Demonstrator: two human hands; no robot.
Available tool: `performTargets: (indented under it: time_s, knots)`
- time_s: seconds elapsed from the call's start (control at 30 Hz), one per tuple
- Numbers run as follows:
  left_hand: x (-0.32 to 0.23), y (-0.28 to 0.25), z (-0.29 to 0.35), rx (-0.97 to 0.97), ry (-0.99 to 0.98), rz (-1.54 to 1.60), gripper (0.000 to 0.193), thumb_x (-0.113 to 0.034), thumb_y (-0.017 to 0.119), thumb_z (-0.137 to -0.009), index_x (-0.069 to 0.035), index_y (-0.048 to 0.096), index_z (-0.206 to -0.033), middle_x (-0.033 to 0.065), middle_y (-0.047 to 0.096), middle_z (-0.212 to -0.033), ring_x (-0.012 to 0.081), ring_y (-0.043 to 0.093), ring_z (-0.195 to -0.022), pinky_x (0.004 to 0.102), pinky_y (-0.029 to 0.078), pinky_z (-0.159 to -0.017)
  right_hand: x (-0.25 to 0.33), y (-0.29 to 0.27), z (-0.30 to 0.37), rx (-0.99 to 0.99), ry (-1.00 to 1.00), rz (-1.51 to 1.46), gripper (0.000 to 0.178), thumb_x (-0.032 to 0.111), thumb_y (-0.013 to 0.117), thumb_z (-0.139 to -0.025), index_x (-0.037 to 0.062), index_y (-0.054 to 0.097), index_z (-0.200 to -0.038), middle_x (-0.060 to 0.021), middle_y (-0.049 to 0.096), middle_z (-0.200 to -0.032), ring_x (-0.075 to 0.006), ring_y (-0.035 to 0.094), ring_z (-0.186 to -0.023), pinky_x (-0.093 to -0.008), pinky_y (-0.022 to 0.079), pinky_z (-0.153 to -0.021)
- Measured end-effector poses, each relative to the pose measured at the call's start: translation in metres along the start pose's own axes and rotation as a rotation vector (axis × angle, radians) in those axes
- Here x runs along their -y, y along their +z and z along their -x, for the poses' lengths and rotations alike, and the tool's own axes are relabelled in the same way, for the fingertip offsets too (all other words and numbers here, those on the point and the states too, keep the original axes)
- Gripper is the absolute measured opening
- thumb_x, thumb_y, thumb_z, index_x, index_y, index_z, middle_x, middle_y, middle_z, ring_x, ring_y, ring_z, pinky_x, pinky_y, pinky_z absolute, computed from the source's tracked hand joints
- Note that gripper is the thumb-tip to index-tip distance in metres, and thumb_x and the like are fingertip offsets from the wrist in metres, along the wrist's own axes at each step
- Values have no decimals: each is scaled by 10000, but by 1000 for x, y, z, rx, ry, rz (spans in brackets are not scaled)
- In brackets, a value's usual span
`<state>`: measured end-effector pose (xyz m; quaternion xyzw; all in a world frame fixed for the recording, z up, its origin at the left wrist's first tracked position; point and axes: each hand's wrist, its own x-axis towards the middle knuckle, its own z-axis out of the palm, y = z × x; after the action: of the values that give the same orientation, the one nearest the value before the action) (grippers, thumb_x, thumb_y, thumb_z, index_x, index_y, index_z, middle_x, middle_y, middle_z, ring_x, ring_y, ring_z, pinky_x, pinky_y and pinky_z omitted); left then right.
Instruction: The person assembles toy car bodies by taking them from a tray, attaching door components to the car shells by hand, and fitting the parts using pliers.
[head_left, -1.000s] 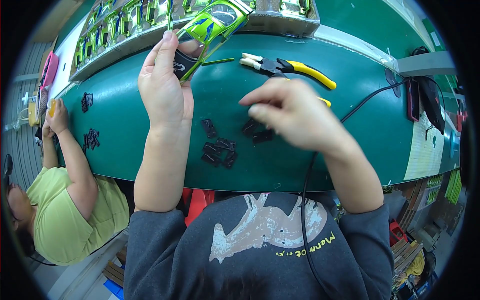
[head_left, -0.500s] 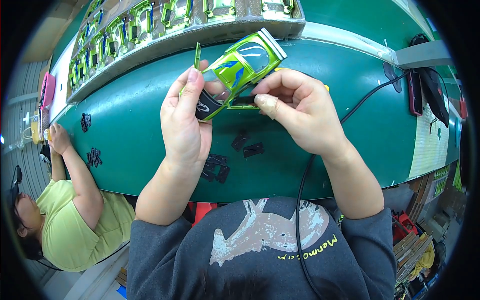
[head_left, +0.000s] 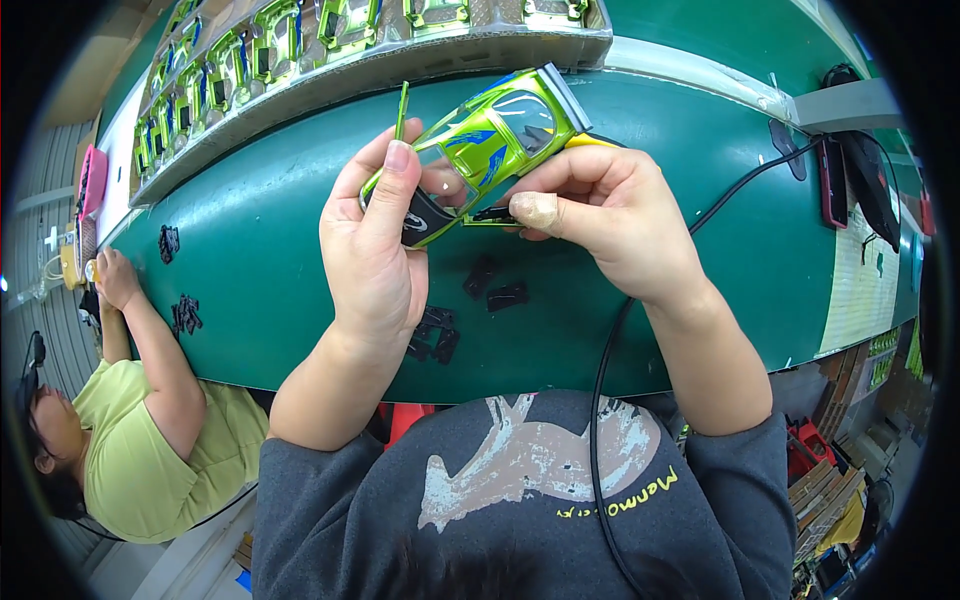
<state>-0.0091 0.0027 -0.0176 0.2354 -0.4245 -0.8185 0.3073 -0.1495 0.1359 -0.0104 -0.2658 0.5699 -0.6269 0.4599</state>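
Your left hand [head_left: 372, 235] is clamped on the green toy car [head_left: 485, 150], with the thumb on top near the black end and the other fingers wrapped behind; the car is up above the green table [head_left: 560, 350], tilted, with its silver end pointing up and to the right; one thin green flap [head_left: 404, 105] sticks up past your left fingers, and a green door [head_left: 490, 223] hangs out on the side near you; your right hand [head_left: 630, 225] has its thumb and finger pinched together on a small black piece [head_left: 490, 213] at that door, and a tan wrap [head_left: 534, 210] covers the thumb's tip; two loose black parts [head_left: 508, 296] lie on the table below the car, and a small black heap [head_left: 436, 335] sits just beside your left wrist; a yellow handle [head_left: 592, 140] peeks out behind your right hand; a long box [head_left: 470, 48] of green car shells [head_left: 350, 22] stands at the far side; on your left, a co-worker's hand [head_left: 118, 278] is near two dark piles [head_left: 186, 314].
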Motion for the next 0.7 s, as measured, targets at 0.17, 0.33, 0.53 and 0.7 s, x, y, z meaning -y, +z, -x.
performTargets:
  time_s: [0.17, 0.33, 0.53, 0.7]
  knots:
    - [1, 1, 0, 0, 24, -8, 340, -200, 625, -979, 30, 564, -1222, 77, 667, -856, 160, 657, -827, 339, 552, -810, 3, 7, 3, -102, -48, 224, 116, 60, 706, -870, -30, 695, -942, -47, 698, -860, -89, 647, -800, -242, 537, -745]
    - [1, 1, 1, 14, 12, 8, 334, -201, 626, -979, 29, 572, -1215, 75, 667, -849, 163, 658, -838, 339, 548, -812, 4, 4, 2, -29, 36, -37, 124, 59, 719, -854, -34, 696, -933, -53, 706, -864, -96, 656, -801, -239, 538, -742]
    - [2, 4, 3, 8, 24, -15, 347, -209, 633, -975, 29, 568, -1220, 76, 670, -856, 163, 658, -837, 326, 545, -799, -1, 3, 2, -40, 45, -37, 152, 61, 739, -826, -43, 727, -936, -72, 720, -859, -101, 666, -781, -239, 544, -741]
    - [2, 7, 4, -24, 16, -53, 379, -235, 609, -988, 32, 550, -1251, 61, 665, -853, 144, 637, -820, 308, 520, -797, 1, 7, 3, -58, 76, -26, 174, 64, 728, -841, -49, 733, -972, -80, 723, -866, -103, 667, -785, -234, 543, -741]
